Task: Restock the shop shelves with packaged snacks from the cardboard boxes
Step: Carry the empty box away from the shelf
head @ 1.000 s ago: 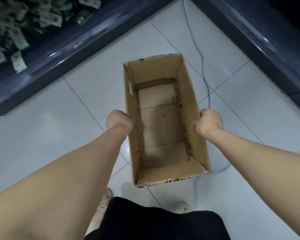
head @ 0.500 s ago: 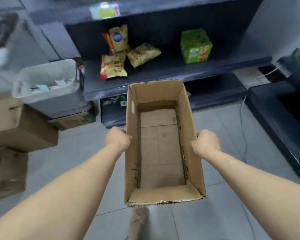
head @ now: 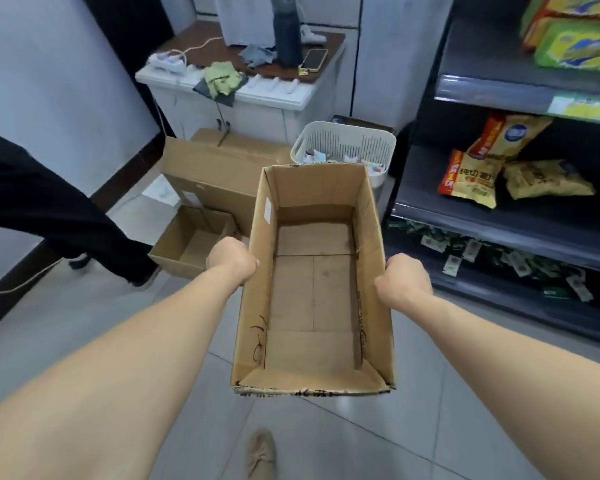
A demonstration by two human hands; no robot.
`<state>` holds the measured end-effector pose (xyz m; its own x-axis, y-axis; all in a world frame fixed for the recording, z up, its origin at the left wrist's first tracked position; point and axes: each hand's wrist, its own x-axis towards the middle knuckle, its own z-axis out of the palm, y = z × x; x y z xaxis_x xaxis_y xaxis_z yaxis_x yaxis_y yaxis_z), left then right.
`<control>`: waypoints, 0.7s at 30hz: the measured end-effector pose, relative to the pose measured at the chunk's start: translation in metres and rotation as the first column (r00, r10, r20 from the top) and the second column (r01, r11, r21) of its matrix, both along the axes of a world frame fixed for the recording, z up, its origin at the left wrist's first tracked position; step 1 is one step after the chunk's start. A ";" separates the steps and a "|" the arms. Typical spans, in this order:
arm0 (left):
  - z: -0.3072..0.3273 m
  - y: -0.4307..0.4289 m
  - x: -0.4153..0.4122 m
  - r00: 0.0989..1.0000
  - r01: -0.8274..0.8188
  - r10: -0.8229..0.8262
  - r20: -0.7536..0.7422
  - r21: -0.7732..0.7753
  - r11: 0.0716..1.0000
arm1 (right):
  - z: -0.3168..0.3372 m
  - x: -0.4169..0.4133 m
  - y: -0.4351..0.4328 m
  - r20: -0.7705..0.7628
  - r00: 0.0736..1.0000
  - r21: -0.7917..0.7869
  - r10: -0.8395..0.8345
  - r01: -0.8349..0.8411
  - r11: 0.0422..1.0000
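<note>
Two hands, one carton. Entry: cardboard box (head: 312, 188), held level over the tiled floor, open top up.

Grip: left hand (head: 232, 259) clenches the box's left long wall at the rim and right hand (head: 404, 280) clenches the right wall opposite. Both sets of fingers are curled onto the cardboard, with the tips hidden behind the knuckles (their reach inside cannot be told).

Hidden or cut off:
- White slotted basket (head: 343, 145), just beyond the box's far end, its near side covered by the box.
- Shelf unit (head: 499, 216), right of the box, cut by the frame edge.
- Green packs (head: 575, 46), up and right of the box, only partly in frame.
- Small green sachets (head: 482, 254), low and right of the box, print too blurred to read.
- Dark trouser leg (head: 49, 209), left of the box, the rest of that person out of view.
- Beige shoe (head: 261, 453), below the box's near end.

Containers and contents:
- Cardboard box: bare inner floor showing end to end.
- Basket: small wrapped pieces, kind unclear.
- Open carton (head: 191, 244), on the floor left of the box: bare bottom showing.
- Closed carton (head: 215, 171), beyond and left of the box.
- Shelf right of the box: yellow snack bags (head: 471, 180), lying loose.
</note>
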<state>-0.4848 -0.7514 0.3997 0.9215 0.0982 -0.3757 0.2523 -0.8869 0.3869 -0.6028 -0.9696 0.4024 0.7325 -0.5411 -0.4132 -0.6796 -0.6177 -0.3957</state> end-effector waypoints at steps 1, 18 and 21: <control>-0.005 0.013 0.015 1.000 -0.001 0.001 -0.008 0.009 1.000 | -0.004 0.017 0.013 -0.009 1.000 -0.003 0.008 -0.008 1.000; -0.134 0.107 0.210 0.987 0.083 -0.064 -0.147 0.123 0.989 | -0.157 0.210 0.113 -0.292 0.956 0.187 -0.040 0.098 0.977; -0.173 0.104 0.239 0.983 0.101 -0.080 -0.163 0.128 0.987 | -0.196 0.238 0.107 -0.328 0.944 0.206 -0.021 0.093 0.974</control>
<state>-0.2456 -0.6473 0.2267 0.8595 0.0768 -0.5053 0.2164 -0.9503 0.2237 -0.3644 -0.8622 0.2069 0.5111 -0.4492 -0.7328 -0.8240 -0.4986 -0.2691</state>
